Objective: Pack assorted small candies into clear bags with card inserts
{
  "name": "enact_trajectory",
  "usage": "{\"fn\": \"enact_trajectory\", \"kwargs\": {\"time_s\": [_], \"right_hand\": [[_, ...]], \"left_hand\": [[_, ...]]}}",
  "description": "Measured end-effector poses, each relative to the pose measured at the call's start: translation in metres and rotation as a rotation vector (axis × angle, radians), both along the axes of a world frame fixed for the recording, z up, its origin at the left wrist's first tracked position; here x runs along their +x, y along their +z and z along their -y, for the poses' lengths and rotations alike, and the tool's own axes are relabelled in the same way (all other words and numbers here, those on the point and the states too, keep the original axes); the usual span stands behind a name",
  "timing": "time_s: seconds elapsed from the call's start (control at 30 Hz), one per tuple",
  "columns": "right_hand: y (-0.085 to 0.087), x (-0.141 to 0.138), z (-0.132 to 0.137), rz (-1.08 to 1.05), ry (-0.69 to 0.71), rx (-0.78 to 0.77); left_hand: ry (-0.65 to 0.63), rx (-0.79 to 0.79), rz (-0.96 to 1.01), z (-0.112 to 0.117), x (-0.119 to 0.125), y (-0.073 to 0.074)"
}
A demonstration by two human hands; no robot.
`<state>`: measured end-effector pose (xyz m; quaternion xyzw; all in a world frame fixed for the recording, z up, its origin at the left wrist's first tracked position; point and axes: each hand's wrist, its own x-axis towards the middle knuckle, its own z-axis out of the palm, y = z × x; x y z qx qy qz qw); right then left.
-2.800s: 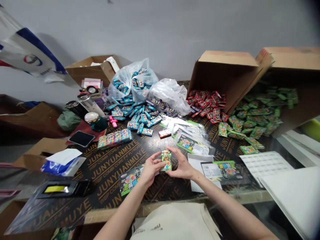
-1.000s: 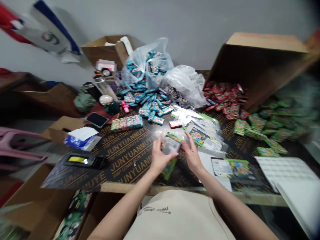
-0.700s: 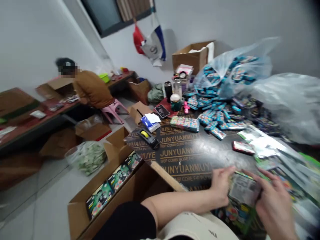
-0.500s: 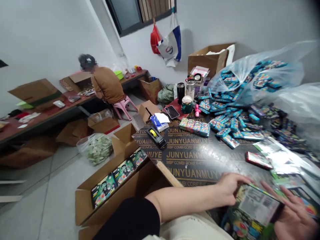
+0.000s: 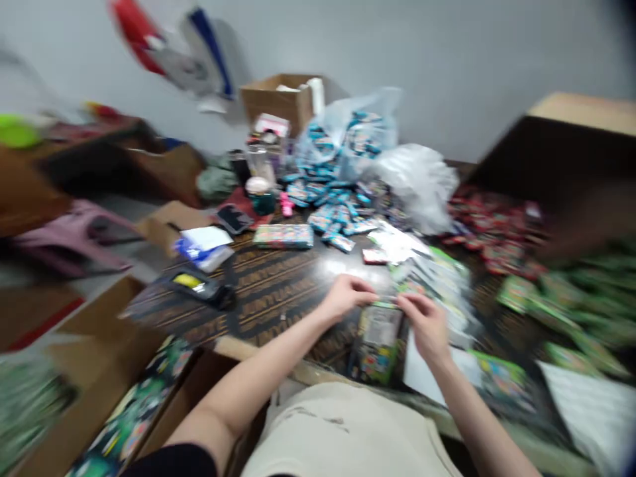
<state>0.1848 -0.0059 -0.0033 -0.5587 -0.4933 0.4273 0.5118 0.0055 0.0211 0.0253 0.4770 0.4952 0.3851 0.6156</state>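
A dark printed box with a grey panel and green edge is at the table's near side, in front of my body. My left hand is closed in a pinch at the left end of its top edge. My right hand pinches the right end of that edge. Motion blur hides the exact fingertip contact. Just beyond the hands lie a small red-and-white pack and shiny, green-trimmed clear packaging.
An open carton holding similar boxes stands at the left. On the table are a tape dispenser, a phone, a multicoloured pack, blue packets, red packets and green packets. A large carton tips at the right.
The view has swung right, leaving the other person mostly out of frame. The box has gone from being held between both hands to upright in front of me, fingers at its top edge.
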Motion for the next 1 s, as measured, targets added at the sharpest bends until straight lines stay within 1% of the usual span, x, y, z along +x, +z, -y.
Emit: {"fn": "enact_trajectory", "kwargs": {"time_s": [0.07,0.13,0.2,0.27,0.33,0.4,0.43,0.47,0.5,0.57,0.6,0.63,0.67,0.73,0.8,0.87,0.93,1.0], "right_hand": [[0.006,0.004,-0.006,-0.010,0.042,-0.031],[0.008,0.010,-0.009,-0.019,0.054,-0.005],[0.007,0.016,-0.005,-0.003,0.060,0.037],[0.004,0.020,0.004,0.048,0.071,0.117],[0.001,0.023,0.013,0.124,0.092,0.240],[-0.002,0.030,0.017,0.199,0.152,0.341],[-0.003,0.037,0.016,0.240,0.192,0.361],[-0.004,0.046,0.013,0.289,0.217,0.360],[-0.005,0.058,0.008,0.356,0.208,0.336],[-0.011,0.090,-0.004,0.571,0.097,0.220],[-0.016,0.108,-0.009,0.693,0.012,0.138],[-0.022,0.125,-0.014,0.813,-0.034,0.042],[-0.029,0.141,-0.017,0.866,-0.039,-0.016],[-0.044,0.163,-0.018,0.919,0.002,-0.080],[-0.059,0.172,-0.014,0.934,0.042,-0.088],[-0.070,0.172,-0.010,0.957,0.053,-0.081],[-0.076,0.168,-0.007,0.974,0.053,-0.068],[-0.078,0.164,-0.006,0.989,0.057,-0.052]], "left_hand": [[-0.024,0.097,-0.105,-0.004,0.004,0.004],[-0.086,0.244,-0.232,-0.005,0.008,0.006],[-0.139,0.398,-0.302,-0.001,0.012,0.005],[-0.159,0.560,-0.353,0.004,0.016,0.004],[-0.168,0.704,-0.413,0.008,0.020,0.002],[-0.217,0.799,-0.496,0.009,0.022,0.000],[-0.250,0.831,-0.533,0.008,0.022,-0.001],[-0.284,0.851,-0.564,0.007,0.022,-0.002],[-0.314,0.859,-0.588,0.006,0.021,-0.002],[-0.352,0.853,-0.605,0.005,0.020,-0.001],[-0.361,0.839,-0.607,0.004,0.019,0.001],[-0.364,0.822,-0.607,0.005,0.020,0.002],[-0.358,0.806,-0.605,0.005,0.021,0.003],[-0.342,0.786,-0.604,0.006,0.024,0.004],[-0.350,0.780,-0.625,0.006,0.027,0.004],[-0.389,0.801,-0.665,0.004,0.028,0.003],[-0.432,0.832,-0.700,0.002,0.028,0.000],[-0.457,0.857,-0.716,0.001,0.026,-0.003]]}}
